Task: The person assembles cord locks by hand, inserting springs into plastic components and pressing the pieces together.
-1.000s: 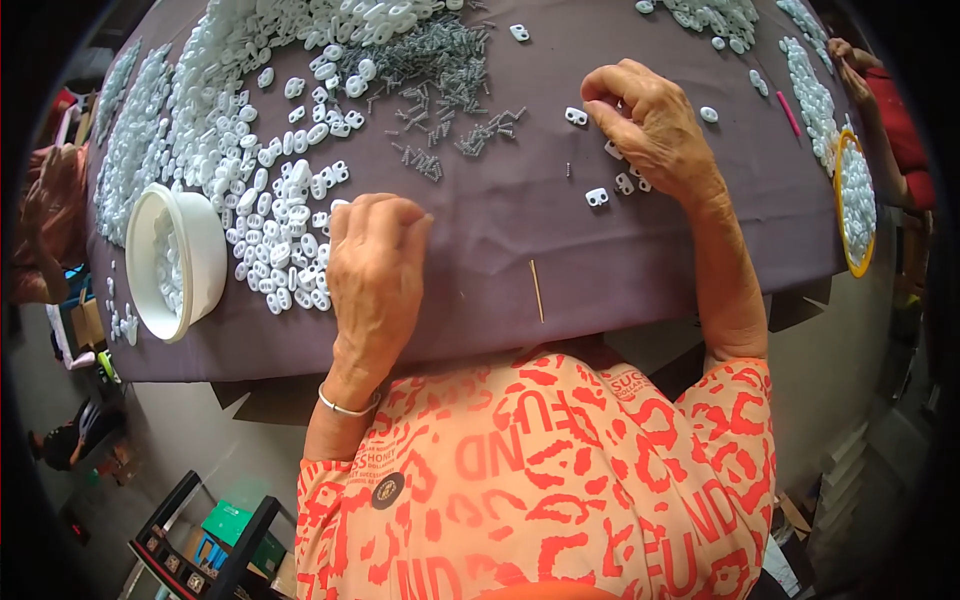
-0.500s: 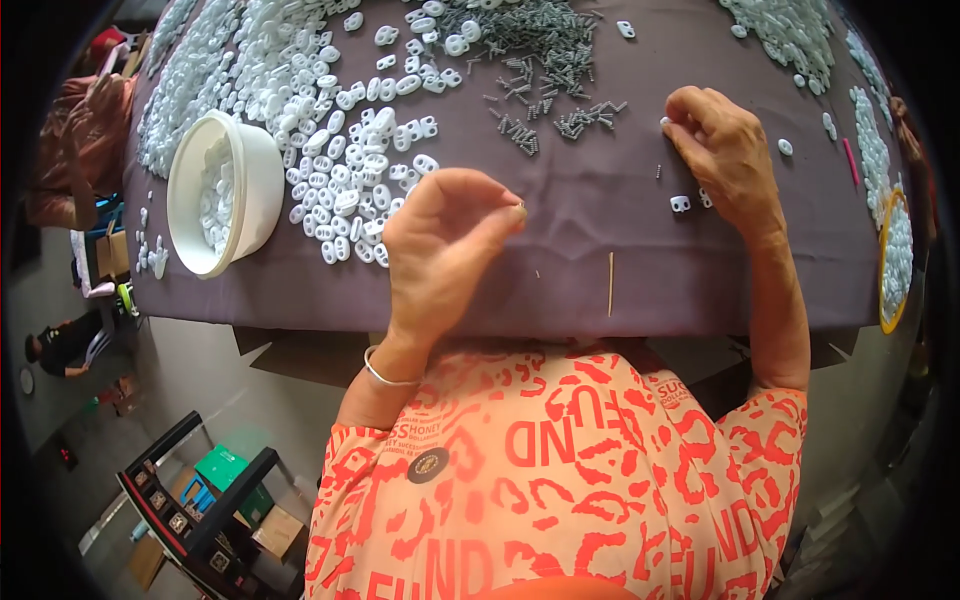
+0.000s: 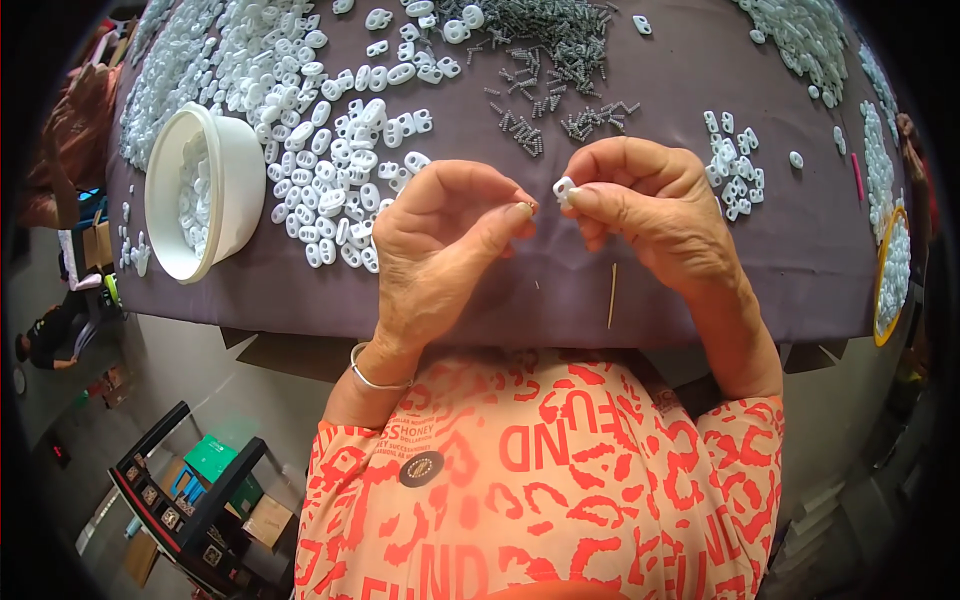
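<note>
My right hand [image 3: 650, 205] pinches a small white cord lock piece [image 3: 563, 188] with two round holes, between thumb and forefinger. Close beside it on the left, my left hand [image 3: 445, 235] is closed in a pinch at thumb and fingertips. Whatever the left fingertips hold is too small to make out. A gap separates the two hands' fingertips, which hover over the near middle of the cloth-covered table. Right of my right hand lies a small pile of white two-hole cord lock pieces [image 3: 735, 165].
White oval pieces [image 3: 325, 200] spread beside a white tub [image 3: 235, 185] at left. Small metal springs [image 3: 550, 50] are heaped at the back. A thin stick [image 3: 612, 295] lies near the front edge. At right are a pink stick [image 3: 857, 177] and a yellow-rimmed basket [image 3: 884, 310].
My right hand has come left from the right side of the table to beside my left hand, carrying the white piece. The small pile it covered now shows. My left hand stays nearly in place.
</note>
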### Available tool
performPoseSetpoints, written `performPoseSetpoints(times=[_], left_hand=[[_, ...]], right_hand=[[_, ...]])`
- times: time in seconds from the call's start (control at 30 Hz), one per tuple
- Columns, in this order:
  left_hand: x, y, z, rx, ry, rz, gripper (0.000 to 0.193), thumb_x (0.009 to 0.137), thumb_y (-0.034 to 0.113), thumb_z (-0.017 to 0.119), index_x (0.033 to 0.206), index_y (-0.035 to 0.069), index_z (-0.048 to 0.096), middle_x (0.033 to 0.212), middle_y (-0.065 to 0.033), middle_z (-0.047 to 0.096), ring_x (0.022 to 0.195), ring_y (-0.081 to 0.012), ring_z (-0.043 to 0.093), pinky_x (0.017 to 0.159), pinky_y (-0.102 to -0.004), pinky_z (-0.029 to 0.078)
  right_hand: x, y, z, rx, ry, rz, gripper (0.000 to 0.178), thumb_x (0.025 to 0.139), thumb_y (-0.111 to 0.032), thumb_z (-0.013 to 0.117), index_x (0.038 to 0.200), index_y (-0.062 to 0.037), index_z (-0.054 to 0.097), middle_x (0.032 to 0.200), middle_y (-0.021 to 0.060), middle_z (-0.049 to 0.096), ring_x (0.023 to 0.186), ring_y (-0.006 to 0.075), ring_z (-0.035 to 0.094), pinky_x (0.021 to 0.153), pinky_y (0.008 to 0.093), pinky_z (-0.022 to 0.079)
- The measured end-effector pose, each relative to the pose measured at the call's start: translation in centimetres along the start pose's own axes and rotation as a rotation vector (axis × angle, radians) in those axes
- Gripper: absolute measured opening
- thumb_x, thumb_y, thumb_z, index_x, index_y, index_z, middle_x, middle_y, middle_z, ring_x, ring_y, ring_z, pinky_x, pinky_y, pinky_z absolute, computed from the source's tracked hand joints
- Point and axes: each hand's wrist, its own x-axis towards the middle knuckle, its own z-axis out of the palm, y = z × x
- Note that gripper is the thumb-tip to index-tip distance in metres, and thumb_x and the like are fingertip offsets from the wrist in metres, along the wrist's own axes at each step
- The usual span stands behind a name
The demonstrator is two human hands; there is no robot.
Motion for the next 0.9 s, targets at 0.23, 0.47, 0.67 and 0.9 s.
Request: performPoseSetpoints(times=[0.23,0.47,0.67,0.9], left_hand=[[0.5,-0.3,0.7,0.02,-0.02,-0.068,0.019,0.078,-0.001,0.065,0.095,0.002,0.056,0.087,-0.0043,0.063,0.078,-0.0082,0.061,0.062,-0.0184,0.048],[0.6,-0.6,0.9,0.001,-0.003,-0.075,0.022,0.078,-0.002,0.066,0.096,0.001,0.055,0.088,-0.0057,0.063,0.079,-0.0095,0.061,0.063,-0.0189,0.049],[0.6,-0.7,0.9,-0.02,0.006,-0.078,0.022,0.078,-0.002,0.065,0.097,0.0,0.054,0.088,-0.0064,0.063,0.079,-0.0105,0.061,0.063,-0.0194,0.049],[0.5,-0.8,0.8,-0.027,0.001,-0.075,0.021,0.079,-0.003,0.064,0.097,-0.001,0.054,0.087,-0.0064,0.063,0.079,-0.0107,0.061,0.063,-0.0198,0.049]], right_hand=[[0.0,0.7,-0.3,0.086,0.003,0.046,0.015,0.08,-0.009,0.065,0.091,-0.0003,0.061,0.075,0.0059,0.064,0.061,0.0087,0.058,0.053,0.0211,0.047],[-0.2,0.1,0.3,-0.022,0.049,0.091,0.012,0.083,-0.01,0.063,0.09,0.0001,0.06,0.072,0.0049,0.062,0.058,0.0075,0.057,0.051,0.0193,0.047],[-0.4,0.0,0.8,-0.053,0.062,0.095,0.013,0.084,-0.011,0.061,0.09,0.0003,0.058,0.072,0.0049,0.062,0.059,0.0068,0.057,0.052,0.0186,0.047],[-0.8,0.2,1.1,-0.129,0.101,-0.007,0.013,0.086,-0.01,0.059,0.092,0.0011,0.057,0.074,0.0034,0.061,0.06,0.0055,0.056,0.053,0.0175,0.047]])
